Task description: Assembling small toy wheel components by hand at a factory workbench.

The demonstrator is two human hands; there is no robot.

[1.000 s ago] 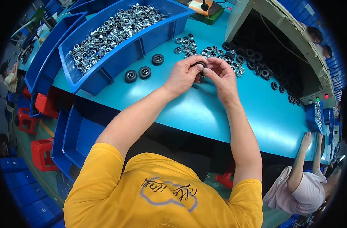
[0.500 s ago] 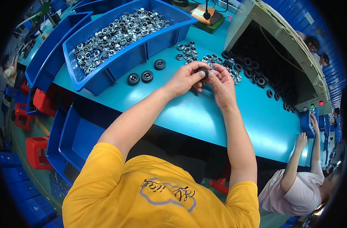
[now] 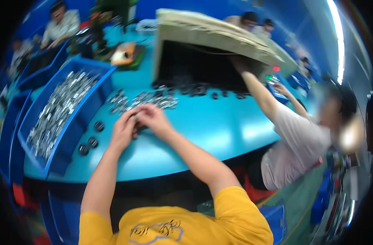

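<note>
My left hand and my right hand meet above the near part of the table, fingers closed round a small black tyre. The fingers cover most of it, and blur hides whether a rim sits inside. Just beyond my hands lie loose shiny chrome wheel rims in a scattered heap. To the left of my left hand, three wheels with black tyres rest on the table beside a large blue bin, which holds many more chrome rims.
A pale box-shaped machine with a dark opening stands at the back, black tyres along its front. At right, a co-worker in a pale shirt reaches one arm into the opening. An orange-and-green item lies behind the bin.
My view has swung to the right and blurred. Both hands still hold the tyre close together. The co-worker's one arm has moved from the small blue bin into the machine's opening.
</note>
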